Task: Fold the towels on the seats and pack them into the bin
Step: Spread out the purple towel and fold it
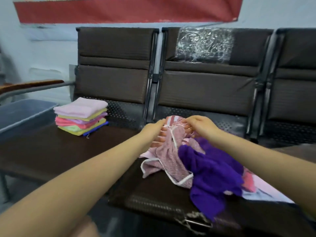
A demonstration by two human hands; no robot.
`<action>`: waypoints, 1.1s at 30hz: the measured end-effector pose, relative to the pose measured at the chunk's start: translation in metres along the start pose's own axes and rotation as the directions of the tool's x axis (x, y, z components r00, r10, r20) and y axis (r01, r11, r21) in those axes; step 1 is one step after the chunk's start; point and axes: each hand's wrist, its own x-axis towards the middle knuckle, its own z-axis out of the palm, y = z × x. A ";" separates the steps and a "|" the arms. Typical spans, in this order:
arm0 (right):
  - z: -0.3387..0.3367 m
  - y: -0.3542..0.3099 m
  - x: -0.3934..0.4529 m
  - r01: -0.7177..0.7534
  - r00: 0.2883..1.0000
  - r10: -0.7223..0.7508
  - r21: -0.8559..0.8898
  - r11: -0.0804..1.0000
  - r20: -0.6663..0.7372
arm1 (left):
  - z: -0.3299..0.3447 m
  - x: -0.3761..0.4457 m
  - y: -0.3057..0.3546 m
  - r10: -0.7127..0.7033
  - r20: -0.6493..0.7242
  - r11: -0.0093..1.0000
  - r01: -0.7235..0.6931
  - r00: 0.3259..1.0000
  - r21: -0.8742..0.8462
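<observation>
On the middle seat lies a crumpled heap of towels. My left hand and my right hand both grip the far edge of a dusty pink towel with white trim, lifting it off the heap. A purple towel lies bunched against it on the right. Under them shows a light pink printed towel. A stack of several folded towels, pink on top, stands on the left seat. The clear bin sits at the far left.
Dark padded backrests run behind the row of seats; the middle one has crinkled plastic wrap on it. A metal armrest crosses above the bin. A red banner hangs on the wall.
</observation>
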 end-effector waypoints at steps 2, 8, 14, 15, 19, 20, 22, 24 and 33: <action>-0.046 0.029 -0.021 0.046 0.990 -0.061 -0.124 0.991 -0.123 | 0.038 -0.010 0.001 -0.011 0.094 0.999 0.007 0.996 0.035; -0.123 0.102 -0.053 -0.279 0.946 0.268 -0.035 0.960 -0.182 | 0.102 0.006 -0.027 0.205 0.196 0.810 -0.279 0.959 0.516; -0.105 0.123 -0.072 -0.030 0.967 0.155 -0.518 0.855 0.201 | 0.110 0.028 -0.057 0.277 0.201 0.455 -0.313 0.939 0.833; -0.098 0.125 -0.073 0.012 0.962 0.144 -0.562 0.827 0.233 | 0.111 0.032 -0.056 0.289 0.189 0.488 -0.314 0.939 0.814; -0.085 0.109 -0.065 0.028 0.984 0.028 -0.307 0.951 0.177 | 0.099 0.045 -0.050 0.275 0.207 0.582 -0.334 0.939 0.741; -0.087 0.102 -0.060 0.030 0.994 -0.009 -0.192 0.981 0.108 | 0.093 0.048 -0.048 0.268 0.197 0.645 -0.327 0.943 0.691; -0.094 0.087 -0.050 0.052 0.998 -0.051 0.046 0.998 -0.024 | 0.081 0.050 -0.038 0.251 0.165 0.801 -0.300 0.954 0.517; -0.105 0.077 -0.047 0.086 0.992 -0.063 0.218 0.972 -0.110 | 0.073 0.044 -0.020 0.297 0.105 0.913 -0.315 0.949 0.261; -0.140 0.086 -0.049 0.128 0.985 -0.091 0.272 0.954 -0.144 | 0.076 0.015 0.014 0.443 0.173 0.884 -0.460 0.880 0.077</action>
